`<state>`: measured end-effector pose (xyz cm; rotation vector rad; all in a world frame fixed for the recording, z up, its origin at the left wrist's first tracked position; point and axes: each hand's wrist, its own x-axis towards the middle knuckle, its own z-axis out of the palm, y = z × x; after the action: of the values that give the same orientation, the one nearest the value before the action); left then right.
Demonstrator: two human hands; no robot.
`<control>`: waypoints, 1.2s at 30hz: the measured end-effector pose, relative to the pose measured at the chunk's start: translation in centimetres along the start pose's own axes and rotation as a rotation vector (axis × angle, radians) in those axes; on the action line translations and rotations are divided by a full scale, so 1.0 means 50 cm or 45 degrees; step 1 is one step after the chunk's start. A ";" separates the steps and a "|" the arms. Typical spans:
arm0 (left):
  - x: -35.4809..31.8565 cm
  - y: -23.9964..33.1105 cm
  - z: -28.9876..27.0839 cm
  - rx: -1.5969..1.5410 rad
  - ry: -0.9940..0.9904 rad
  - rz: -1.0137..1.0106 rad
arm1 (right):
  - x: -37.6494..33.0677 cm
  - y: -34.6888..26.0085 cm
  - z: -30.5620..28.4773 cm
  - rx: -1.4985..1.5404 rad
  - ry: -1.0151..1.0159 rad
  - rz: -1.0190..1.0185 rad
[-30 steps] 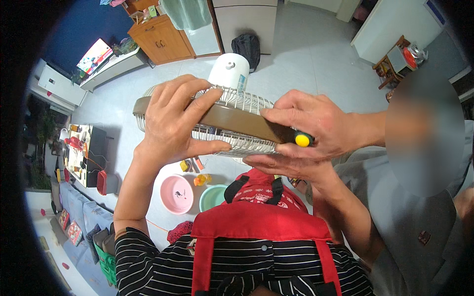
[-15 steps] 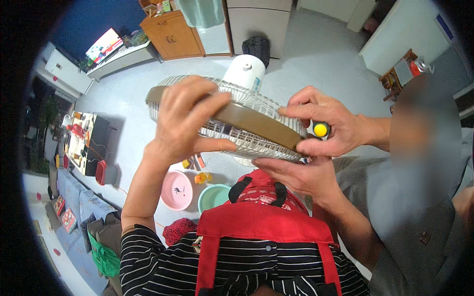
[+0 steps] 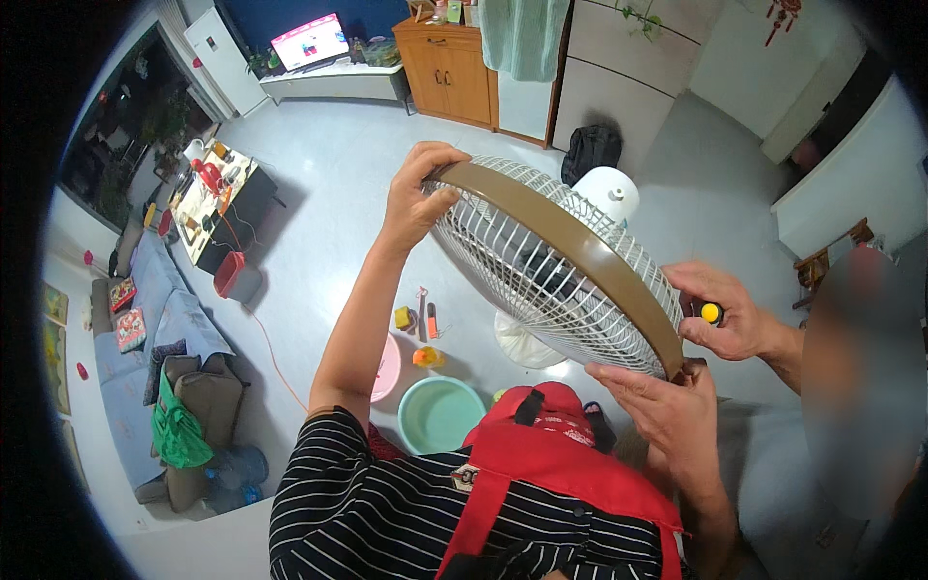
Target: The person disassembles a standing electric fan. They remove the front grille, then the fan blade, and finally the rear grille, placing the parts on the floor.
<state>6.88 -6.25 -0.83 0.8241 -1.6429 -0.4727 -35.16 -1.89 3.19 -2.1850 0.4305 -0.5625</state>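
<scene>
A fan head with white wire grilles (image 3: 517, 266) and a brown rim band (image 3: 570, 227) slants across the middle, its near grille facing me. My left hand (image 3: 422, 188) grips the rim's upper-left end, thumb on the near grille and fingers over the back. My right hand (image 3: 672, 401) holds the lower-right end, fingers along the near grille and thumb by the rim. Just above it, a co-worker's hand (image 3: 730, 309) at the same end holds a tool with a yellow-tipped black handle (image 3: 712, 312); its working end is hidden. Behind the fan shows its white motor housing (image 3: 609, 188).
Below on the floor are a green basin (image 3: 440, 416), a partly hidden pink basin (image 3: 385, 372), an orange-yellow object (image 3: 428, 358) and small tools (image 3: 425, 317). A cluttered table (image 3: 217, 198) and blue-covered sofa (image 3: 164, 329) are at left. The co-worker is close at right.
The view has swung left, so the fan appears further right. It has tilted to show more of its near grille. My left hand has shifted to the rim's upper-left end.
</scene>
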 end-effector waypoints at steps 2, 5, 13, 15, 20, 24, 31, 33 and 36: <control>0.011 -0.006 0.002 -0.018 0.011 -0.022 | -0.004 0.005 0.007 0.021 0.016 0.057; 0.020 -0.018 -0.001 -0.047 0.009 0.024 | 0.002 -0.029 0.018 -0.037 0.133 0.268; 0.009 -0.015 0.021 0.050 0.162 0.155 | 0.105 -0.177 0.173 -1.736 -0.004 0.045; 0.006 -0.016 0.019 -0.047 0.161 0.158 | 0.146 -0.202 0.210 -1.926 0.065 0.033; -0.081 -0.166 -0.001 -0.531 0.342 -0.606 | 0.186 -0.192 0.179 -1.910 0.050 -0.170; -0.116 -0.245 0.026 -1.064 0.567 -0.883 | 0.210 -0.190 0.173 -2.135 -0.035 -0.290; -0.117 -0.256 0.067 -1.143 0.677 -0.690 | 0.268 -0.171 0.174 -2.584 -0.158 -0.189; -0.116 -0.258 0.059 -1.099 0.629 -0.671 | 0.270 -0.173 0.166 -2.225 -0.151 -0.175; -0.104 -0.256 0.066 -1.203 0.647 -0.758 | 0.273 -0.188 0.153 -1.745 -0.134 -0.100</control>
<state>7.42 -11.43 -14.04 0.6024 -0.5434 -1.2179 -18.55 2.11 9.64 -3.5119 0.8240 -0.1376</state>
